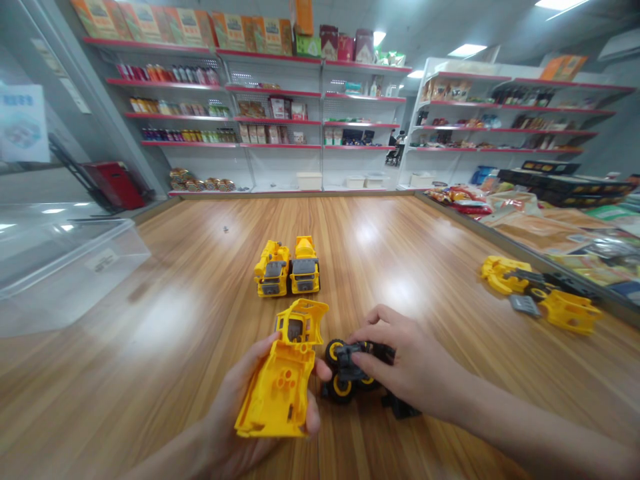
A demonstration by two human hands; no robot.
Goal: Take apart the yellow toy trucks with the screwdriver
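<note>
My left hand (240,393) is closed around a yellow toy truck body (283,380), its hollow side turned up toward me. Just right of it, my right hand (405,347) has its thumb and fingers on a black toy truck chassis (350,367) with yellow-hubbed wheels. The palm hides part of the chassis and some black pieces near it. Beyond both hands, two yellow toy trucks with grey windshields, a crane-like truck (273,270) and a mixer-like truck (305,265), stand side by side on the wooden table (190,320).
Yellow toy truck parts (570,310) and a grey piece (524,305) lie at the table's right edge. A clear plastic bin (75,267) stands on the left. Packaged goods (550,227) lie beyond the right rim. Stocked shelves (273,90) line the back.
</note>
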